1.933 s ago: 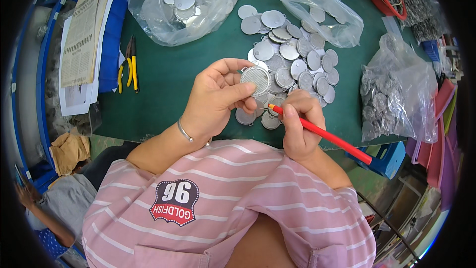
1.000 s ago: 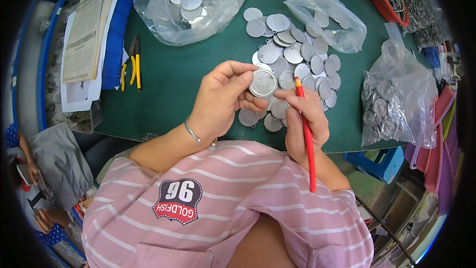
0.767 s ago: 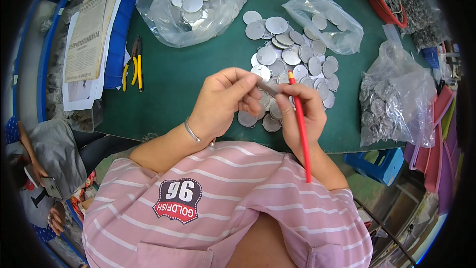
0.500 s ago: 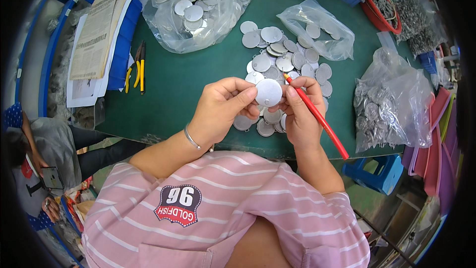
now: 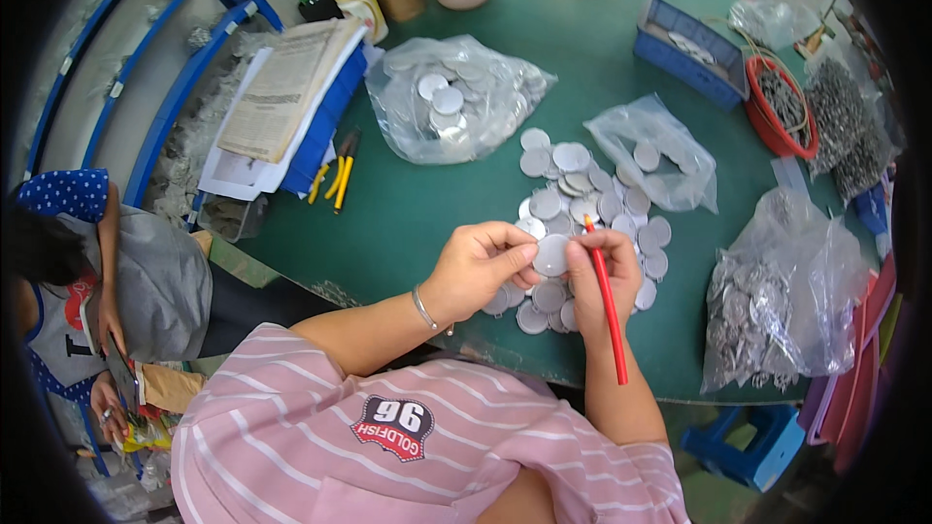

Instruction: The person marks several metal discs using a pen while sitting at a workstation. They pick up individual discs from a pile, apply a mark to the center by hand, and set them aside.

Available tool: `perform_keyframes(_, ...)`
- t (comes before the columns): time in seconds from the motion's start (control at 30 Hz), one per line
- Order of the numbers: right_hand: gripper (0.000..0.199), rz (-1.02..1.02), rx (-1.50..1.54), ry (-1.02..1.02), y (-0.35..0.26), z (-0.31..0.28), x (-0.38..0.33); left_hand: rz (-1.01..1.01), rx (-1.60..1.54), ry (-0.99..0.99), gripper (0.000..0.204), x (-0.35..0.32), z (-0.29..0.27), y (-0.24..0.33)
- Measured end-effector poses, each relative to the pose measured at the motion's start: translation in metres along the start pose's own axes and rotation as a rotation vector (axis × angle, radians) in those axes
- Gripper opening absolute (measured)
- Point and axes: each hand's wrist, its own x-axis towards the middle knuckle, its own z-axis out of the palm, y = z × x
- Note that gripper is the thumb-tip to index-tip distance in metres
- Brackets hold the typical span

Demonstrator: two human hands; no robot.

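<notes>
We see one grey disc [image 5: 551,255] held up between the two hands, above the near side of a heap of similar discs [image 5: 610,206] on the green desk [image 5: 408,209]. The left hand [image 5: 482,267] is closed to a pinch, thumb and forefinger on the disc's left edge, and a silver bracelet [image 5: 422,309] circles that wrist. The right hand [image 5: 610,283] is drawn in too, its thumb at the disc's right edge, and it also grips a red pen-shaped tool [image 5: 608,315] that stands aslant, tip pointing away from the body. We cannot make out every finger behind the disc. Beyond the heap we have a clear bag [image 5: 670,170] with a few discs inside; a fuller bag [image 5: 466,102] lies farther left, near the yellow-handled pliers [image 5: 340,180]. To the right of the heap sits another bag of metal pieces [image 5: 777,301], and past it, toward the desk's far side, a red basin [image 5: 784,126] beside a blue tray [image 5: 691,73].
</notes>
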Motion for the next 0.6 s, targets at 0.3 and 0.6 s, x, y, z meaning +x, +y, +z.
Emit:
perform_keyframes(0.3, 0.009, 0.068, 0.099, 0.059, -0.003, -0.005, 0.005, 0.198, -0.22, 0.366, 0.029, 0.074, -0.074, 0.052)
perform_keyframes(0.6, 0.008, 0.101, 0.105, 0.071, -0.001, -0.006, 0.008, 0.466, 0.493, 0.435, 0.018, 0.117, -0.076, 0.084)
